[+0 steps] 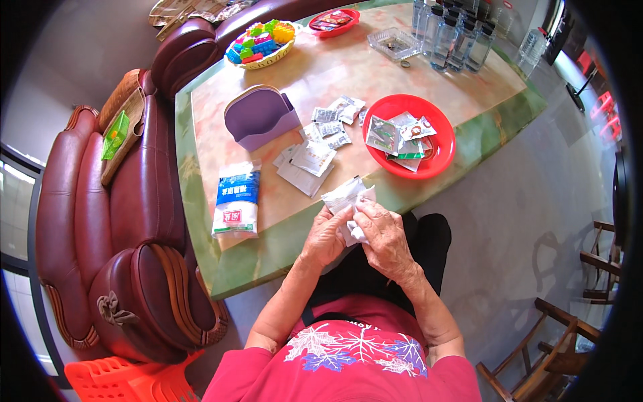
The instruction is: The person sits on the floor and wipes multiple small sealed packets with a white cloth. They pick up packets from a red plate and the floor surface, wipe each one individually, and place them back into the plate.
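In the head view you are holding a small white packet [347, 201] between both hands, just above the near edge of the marble-patterned table [295, 248] and over your lap; your left hand [326, 236] is closing its fingers on the packet's left side while your right hand [384, 236] is pinching its right side, so both hands are clamped on it. The packet is looking flat, crumpled and shiny white, its upper corner tilting up toward the table, with part of its lower half hidden behind your fingers. Just beyond it a loose pile of flat white sachets [307, 164] is lying on the tabletop, and more small silvery sachets [333, 119] are spreading out farther back. To your right of these a red round tray [439, 157] is holding several more packets, some with green and red markings. On your left a white and blue bag [236, 199] is lying flat near the table's edge, and behind it a purple holder [260, 115] is standing upright. At the far end a bowl of coloured building blocks [262, 41], a smaller red dish [335, 22], a clear tray [394, 43] and a group of clear bottles [455, 37] are sitting well apart from your hands, and a dark red leather sofa [114, 201] is running along the table's left side
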A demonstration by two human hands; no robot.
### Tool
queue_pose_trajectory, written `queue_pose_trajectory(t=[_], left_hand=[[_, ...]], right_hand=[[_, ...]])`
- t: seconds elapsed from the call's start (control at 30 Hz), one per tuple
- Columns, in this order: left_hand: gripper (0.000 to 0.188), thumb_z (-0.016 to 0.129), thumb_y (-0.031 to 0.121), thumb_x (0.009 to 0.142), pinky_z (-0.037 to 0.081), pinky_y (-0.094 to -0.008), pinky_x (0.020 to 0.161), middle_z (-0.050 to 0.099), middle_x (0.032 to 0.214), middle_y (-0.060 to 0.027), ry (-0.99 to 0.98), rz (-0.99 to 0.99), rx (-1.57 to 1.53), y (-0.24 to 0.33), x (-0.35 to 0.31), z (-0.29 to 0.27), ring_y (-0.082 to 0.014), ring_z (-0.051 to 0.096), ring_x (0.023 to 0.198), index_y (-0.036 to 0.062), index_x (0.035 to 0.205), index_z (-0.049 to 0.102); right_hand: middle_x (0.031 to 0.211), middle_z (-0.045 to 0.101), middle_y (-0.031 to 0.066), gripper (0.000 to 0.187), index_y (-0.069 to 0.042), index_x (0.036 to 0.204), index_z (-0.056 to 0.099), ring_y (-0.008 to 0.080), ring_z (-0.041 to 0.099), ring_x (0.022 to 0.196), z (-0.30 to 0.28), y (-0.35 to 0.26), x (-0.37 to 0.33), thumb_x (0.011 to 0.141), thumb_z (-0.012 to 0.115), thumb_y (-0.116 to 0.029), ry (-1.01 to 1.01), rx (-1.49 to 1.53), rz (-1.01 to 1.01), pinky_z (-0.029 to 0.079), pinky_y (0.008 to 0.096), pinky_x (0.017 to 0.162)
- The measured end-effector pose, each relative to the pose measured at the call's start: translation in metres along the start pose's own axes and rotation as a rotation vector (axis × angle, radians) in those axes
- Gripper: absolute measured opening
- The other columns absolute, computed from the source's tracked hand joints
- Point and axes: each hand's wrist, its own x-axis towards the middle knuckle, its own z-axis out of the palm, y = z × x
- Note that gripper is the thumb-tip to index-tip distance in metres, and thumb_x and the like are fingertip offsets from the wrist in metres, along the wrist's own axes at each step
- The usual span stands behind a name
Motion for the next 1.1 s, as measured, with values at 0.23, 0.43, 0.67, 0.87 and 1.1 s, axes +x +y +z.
queue_pose_trajectory(t=[0.23, 0.43, 0.67, 0.87, 1.1], left_hand=[[0.032, 0.062, 0.004, 0.094, 0.056, -0.0367, 0.088, 0.065, 0.116, -0.0088, -0.005, 0.016, 0.11, -0.006, -0.001, -0.004, -0.0197, 0.065, 0.103, 0.0031, 0.126, 0.054], [0.032, 0.061, 0.004, 0.095, 0.054, -0.0365, 0.091, 0.065, 0.117, -0.0085, -0.022, -0.006, 0.133, -0.004, -0.004, 0.001, -0.0197, 0.065, 0.104, 0.0032, 0.126, 0.054], [0.033, 0.059, 0.007, 0.097, 0.054, -0.0378, 0.094, 0.062, 0.123, -0.0069, -0.128, 0.044, 0.09, -0.006, -0.003, -0.007, -0.02, 0.063, 0.11, 0.006, 0.129, 0.054], [0.03, 0.054, 0.015, 0.1, 0.055, -0.0359, 0.093, 0.061, 0.125, -0.0072, -0.189, -0.002, 0.037, -0.005, -0.001, -0.016, -0.0204, 0.063, 0.11, 0.0122, 0.13, 0.053], [0.035, 0.056, 0.011, 0.099, 0.055, -0.0369, 0.094, 0.06, 0.126, -0.0064, -0.16, -0.022, 0.095, -0.001, -0.002, -0.009, -0.0195, 0.062, 0.112, 0.01, 0.133, 0.05]], right_hand=[[0.128, 0.059, 0.0143, 0.045, -0.002, 0.117, 0.06, 0.0304, 0.054, 0.124, -0.009, -0.006, -0.015, 0.073, 0.068, -0.001, -0.038, 0.107, -0.012, 0.039, 0.0432, 0.102], [0.129, 0.057, 0.0126, 0.047, -0.002, 0.118, 0.06, 0.0294, 0.052, 0.125, 0.0, -0.005, -0.013, 0.072, 0.069, -0.002, 0.03, 0.072, 0.011, 0.037, 0.0426, 0.102], [0.128, 0.058, 0.0123, 0.05, -0.004, 0.12, 0.059, 0.0298, 0.051, 0.125, 0.003, 0.007, 0.016, 0.071, 0.069, -0.005, -0.058, 0.111, 0.011, 0.036, 0.0432, 0.102], [0.132, 0.056, 0.0094, 0.041, -0.006, 0.124, 0.059, 0.0261, 0.049, 0.128, 0.006, 0.004, 0.028, 0.085, 0.065, -0.014, -0.137, 0.258, -0.086, 0.037, 0.0423, 0.1], [0.136, 0.054, 0.01, 0.052, -0.009, 0.128, 0.057, 0.0283, 0.049, 0.129, 0.006, 0.001, 0.032, 0.076, 0.068, -0.007, -0.111, 0.106, 0.044, 0.033, 0.0434, 0.105]])
